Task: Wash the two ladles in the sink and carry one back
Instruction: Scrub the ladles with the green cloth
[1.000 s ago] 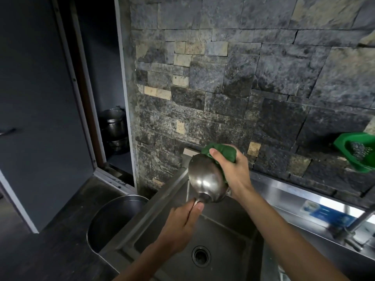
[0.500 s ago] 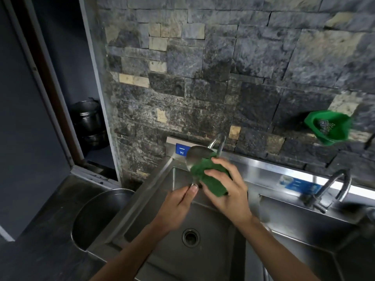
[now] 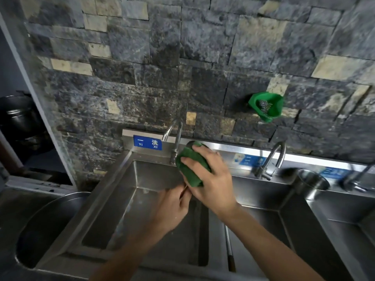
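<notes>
In the head view, the task was judged to be mid-wash. One ladle [image 3: 187, 146] was held over the left sink basin [image 3: 142, 179], almost wholly covered by a green scouring cloth [image 3: 190, 169]. The right hand [image 3: 211, 179] was clamped around cloth and bowl; the left hand [image 3: 172, 207] pinched its handle. A second handle [image 3: 229, 248] lay nearer, its bowl unseen.
</notes>
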Tool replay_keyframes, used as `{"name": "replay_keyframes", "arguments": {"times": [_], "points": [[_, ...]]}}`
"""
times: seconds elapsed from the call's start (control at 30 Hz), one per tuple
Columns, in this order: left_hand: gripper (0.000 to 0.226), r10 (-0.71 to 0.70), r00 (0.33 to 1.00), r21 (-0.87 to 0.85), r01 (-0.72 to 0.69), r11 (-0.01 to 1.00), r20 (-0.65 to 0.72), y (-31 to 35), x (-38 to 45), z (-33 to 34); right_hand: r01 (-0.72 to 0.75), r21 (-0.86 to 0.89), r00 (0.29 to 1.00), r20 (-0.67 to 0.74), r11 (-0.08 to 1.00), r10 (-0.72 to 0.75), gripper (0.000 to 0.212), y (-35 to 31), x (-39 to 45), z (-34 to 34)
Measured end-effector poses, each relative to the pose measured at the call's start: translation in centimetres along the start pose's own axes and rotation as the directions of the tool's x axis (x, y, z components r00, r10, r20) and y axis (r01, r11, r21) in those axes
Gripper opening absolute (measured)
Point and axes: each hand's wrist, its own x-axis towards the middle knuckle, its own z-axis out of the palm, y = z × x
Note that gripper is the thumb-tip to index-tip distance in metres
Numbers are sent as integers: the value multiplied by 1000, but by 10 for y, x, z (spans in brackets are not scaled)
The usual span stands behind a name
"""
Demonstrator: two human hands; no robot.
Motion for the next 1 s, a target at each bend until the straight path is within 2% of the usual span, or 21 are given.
{"name": "replay_keyframes", "arguments": {"times": [0.07,0.13,0.2,0.27,0.33,0.37,0.4,0.43,0.47,0.5,0.57,0.63,0.7,0.73,0.83,0.87,0.9,1.0], "points": [[24,-5,1000,45,6,999,-7,5,-2,-2,-26,-82,997,72,996,32,34,-4,14,0],[27,-54,998,26,54,998,32,9,-2,-5,-137,-166,963,210,976,171,38,-17,42,-4],[39,-51,998,57,49,997,30,10,-2,-3,-306,-241,863,338,921,375,35,-16,73,-4],[46,-52,999,88,51,995,14,12,-6,-4,-557,-241,667,440,795,601,38,2,99,-6],[42,-75,997,46,75,996,-9,11,-13,-10,-830,-26,474,493,558,729,37,24,109,-13],[39,-94,995,13,95,995,-16,11,-13,-16,-919,161,389,525,360,757,33,31,103,-14],[37,-105,994,-20,105,994,-29,11,-9,-20,-927,360,307,578,101,756,31,35,87,-12],[35,-94,993,-79,89,993,-75,14,0,-25,-873,458,217,670,-165,710,34,34,63,-5],[33,-95,987,-143,76,987,-133,16,12,-30,-815,462,167,766,-350,621,42,20,37,2],[35,-119,978,-198,84,977,-170,22,27,-34,-787,436,141,816,-436,561,49,2,5,10],[42,-160,973,-274,110,955,-166,32,59,-40,-779,393,70,829,-489,555,43,-36,-49,24],[44,-139,980,-294,93,951,-139,37,79,-37,-807,390,17,765,-443,643,32,-56,-83,24],[44,-87,991,-312,52,949,-99,40,84,-29,-859,389,67,728,-331,682,16,-52,-103,16],[45,-78,994,-329,49,943,-74,40,84,-23,-875,399,121,728,-273,675,11,-48,-108,9],[55,-127,991,-405,132,905,40,44,85,1,-896,428,257,720,-120,644,32,-29,-123,-9],[57,-160,983,-440,184,879,92,46,86,13,-898,430,282,725,-93,629,39,-22,-128,-14],[58,-202,969,-480,244,842,139,47,87,23,-905,420,294,731,-66,616,42,-15,-132,-16],[65,-289,911,-604,412,682,294,55,92,56,-916,397,272,726,-62,632,40,8,-139,-23]]}}
